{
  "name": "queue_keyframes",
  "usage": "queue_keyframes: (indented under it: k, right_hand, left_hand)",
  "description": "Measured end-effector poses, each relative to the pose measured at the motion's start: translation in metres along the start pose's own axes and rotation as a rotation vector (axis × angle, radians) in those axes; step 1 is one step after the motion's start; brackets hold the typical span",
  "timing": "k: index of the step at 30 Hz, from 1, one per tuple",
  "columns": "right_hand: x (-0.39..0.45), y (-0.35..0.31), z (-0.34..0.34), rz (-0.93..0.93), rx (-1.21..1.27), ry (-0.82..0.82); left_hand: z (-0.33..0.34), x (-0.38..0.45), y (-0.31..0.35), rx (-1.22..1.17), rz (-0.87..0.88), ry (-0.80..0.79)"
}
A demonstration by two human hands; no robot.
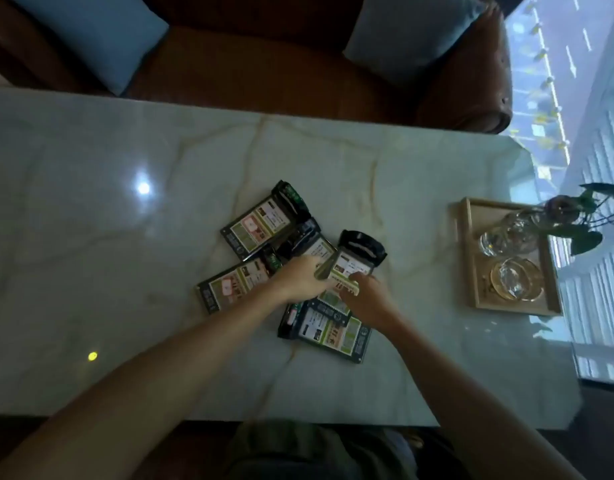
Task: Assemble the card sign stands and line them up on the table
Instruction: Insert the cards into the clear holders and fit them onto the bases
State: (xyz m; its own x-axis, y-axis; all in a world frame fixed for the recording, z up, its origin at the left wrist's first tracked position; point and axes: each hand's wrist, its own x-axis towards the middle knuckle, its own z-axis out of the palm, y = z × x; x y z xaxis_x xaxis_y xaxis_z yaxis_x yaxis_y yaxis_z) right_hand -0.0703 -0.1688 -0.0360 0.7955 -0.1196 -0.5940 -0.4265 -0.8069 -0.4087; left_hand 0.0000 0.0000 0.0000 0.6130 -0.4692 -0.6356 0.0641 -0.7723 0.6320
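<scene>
Several printed card signs with black bases lie flat in a loose pile at the middle of the marble table [125, 237]. One card sign [260, 223] lies at the far left of the pile, another [229, 289] at the near left, another [333, 332] nearest me. My left hand [298, 277] and my right hand [368, 296] both grip a card sign [350, 268] in the pile's middle, whose black base [362, 245] points away from me. A further card lies partly hidden under my left hand.
A wooden tray [472, 258] with glass vessels and a glass ashtray stands at the right, a leafy plant [589, 216] beside it. A brown leather sofa [264, 64] with blue cushions runs behind the table. A window fills the right edge.
</scene>
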Motion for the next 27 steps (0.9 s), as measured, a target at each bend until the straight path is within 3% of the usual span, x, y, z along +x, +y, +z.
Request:
queue_keyframes:
  k: [9,12,17,21,27]
  right_hand:
    - [0.004,0.030,0.032,0.532,0.720,0.069]
    - [0.015,0.036,0.034,0.550,0.903,0.043]
    - [0.016,0.040,0.019,0.561,1.057,0.067]
    - [0.013,0.047,-0.020,0.429,1.200,0.107]
    - [0.023,0.048,-0.086,0.294,1.212,0.254]
  left_hand:
    - [0.044,0.044,-0.026,-0.072,-0.197,-0.035]
    - [0.045,0.052,-0.023,-0.032,-0.221,-0.023]
    - [0.047,0.058,-0.015,-0.157,-0.207,0.024]
    - [0.036,0.053,0.011,-0.219,-0.092,0.177]
    - [0.007,0.065,0.063,-0.528,-0.019,0.219]
